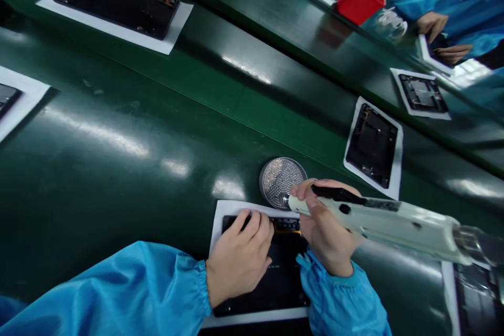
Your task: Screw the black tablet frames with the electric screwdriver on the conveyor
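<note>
My right hand (pixel 331 226) is wrapped round a pale electric screwdriver (pixel 394 226), which lies almost level and points left. Its metal tip is at the lower right edge of a round dish (pixel 289 176) with a dimpled inside, where tiny silvery screws are heaped on the left. My left hand (pixel 244 257) presses on the upper left part of a black tablet-like device (pixel 283 283), its bent fingers close together and gripping near the top edge. That device lies on a white sheet (pixel 218 220), with an orange-edged part visible at its top.
More opened devices lie on white sheets: one at upper left (pixel 118 0), one at right (pixel 372 144), one farther back (pixel 423 94). Others are cut off at the left and lower right edges. A red bin (pixel 360 0) stands beyond. A co-worker's hands (pixel 441 37) handle a device.
</note>
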Tool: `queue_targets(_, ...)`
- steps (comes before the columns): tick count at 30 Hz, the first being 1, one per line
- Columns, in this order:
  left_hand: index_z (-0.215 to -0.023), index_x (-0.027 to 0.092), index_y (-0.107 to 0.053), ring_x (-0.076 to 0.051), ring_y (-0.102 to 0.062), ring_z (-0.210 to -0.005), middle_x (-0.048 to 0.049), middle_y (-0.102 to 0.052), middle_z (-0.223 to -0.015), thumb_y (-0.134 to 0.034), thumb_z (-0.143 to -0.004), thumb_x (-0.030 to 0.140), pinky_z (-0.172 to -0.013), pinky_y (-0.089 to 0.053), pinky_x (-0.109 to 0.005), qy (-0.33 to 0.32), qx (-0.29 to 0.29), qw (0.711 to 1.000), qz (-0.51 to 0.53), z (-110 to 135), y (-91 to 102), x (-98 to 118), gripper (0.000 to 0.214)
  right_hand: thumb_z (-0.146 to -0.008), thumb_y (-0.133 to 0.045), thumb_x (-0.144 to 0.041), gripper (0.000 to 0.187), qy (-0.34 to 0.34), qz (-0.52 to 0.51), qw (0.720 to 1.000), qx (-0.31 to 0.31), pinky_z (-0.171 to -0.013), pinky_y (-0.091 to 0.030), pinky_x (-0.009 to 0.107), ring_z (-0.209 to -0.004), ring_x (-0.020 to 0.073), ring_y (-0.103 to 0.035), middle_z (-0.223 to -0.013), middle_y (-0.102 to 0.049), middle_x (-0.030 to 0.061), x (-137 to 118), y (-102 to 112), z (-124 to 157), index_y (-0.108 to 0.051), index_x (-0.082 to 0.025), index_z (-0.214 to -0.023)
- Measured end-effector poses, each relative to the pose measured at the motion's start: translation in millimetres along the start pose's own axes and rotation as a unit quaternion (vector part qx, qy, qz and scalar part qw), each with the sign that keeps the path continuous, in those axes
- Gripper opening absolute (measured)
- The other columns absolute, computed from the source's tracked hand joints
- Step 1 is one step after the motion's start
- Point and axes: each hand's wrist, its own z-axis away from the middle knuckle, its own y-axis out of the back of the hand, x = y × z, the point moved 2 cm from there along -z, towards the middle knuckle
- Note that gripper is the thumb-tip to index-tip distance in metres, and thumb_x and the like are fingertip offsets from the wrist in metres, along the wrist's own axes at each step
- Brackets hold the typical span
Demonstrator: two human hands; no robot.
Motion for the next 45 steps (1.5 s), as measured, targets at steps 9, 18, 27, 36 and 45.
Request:
queue_targets(9,-0.139,0.002,-0.055,-0.036,-0.05,-0.128,-0.02,-0.056,-0.14,-0.04,-0.103,0.043,-0.114,-0.025,-0.051,-0.001,0.002,1.0,-0.002,0,0.2,0,0.057,-0.079,-0.074,-0.017,0.018,0.014,-0.009,1.0,-0.01,-0.077,-0.054,0.041,-0.073,0.0185,-0.064,-0.077,-0.066,-0.001,3,-2,-3,-0.067,-0.025,-0.094)
queue_targets(18,-0.138,0.004,-0.056,-0.037,-0.049,-0.13,-0.0209,-0.055,-0.142,-0.047,-0.1,0.046,-0.115,-0.023,-0.051,0.025,0.01,0.999,0.023,-1,1.0,-1,0.057,-0.082,-0.068,-0.014,0.024,0.047,-0.046,0.997,-0.051,-0.068,-0.053,0.039,-0.073,0.0184,-0.058,-0.075,-0.059,0.0002,-26,9,15,-0.072,-0.027,-0.102)
queue_targets(27,-0.138,0.004,-0.055,-0.039,-0.045,-0.137,-0.0254,-0.049,-0.147,-0.049,-0.099,0.047,-0.116,-0.023,-0.051,0.027,0.001,0.999,0.023,-1,-1.6,-1,0.059,-0.08,-0.07,-0.016,0.025,0.011,-0.001,0.998,-0.068,-0.07,-0.053,0.046,-0.075,0.0218,-0.061,-0.079,-0.062,0.0018,-5,12,36,-0.071,-0.029,-0.101)
queue_targets(36,-0.137,0.003,-0.056,-0.039,-0.047,-0.135,-0.025,-0.051,-0.145,-0.048,-0.1,0.047,-0.115,-0.024,-0.051,0.024,0.003,0.999,0.021,-2,1.4,-1,0.058,-0.08,-0.07,-0.019,0.025,0.008,0.018,0.997,-0.071,-0.072,-0.055,0.043,-0.077,0.0213,-0.063,-0.083,-0.063,0.0013,2,16,38,-0.069,-0.028,-0.103)
queue_targets(45,-0.136,0.002,-0.056,-0.04,-0.046,-0.136,-0.0259,-0.05,-0.145,-0.048,-0.099,0.047,-0.116,-0.023,-0.052,0.024,0.006,0.999,0.031,-3,1.3,-2,0.058,-0.085,-0.065,-0.013,0.02,0.025,-0.005,0.993,-0.111,-0.07,-0.055,0.041,-0.076,0.0197,-0.062,-0.08,-0.062,0.0016,-1,10,36,-0.067,-0.025,-0.1)
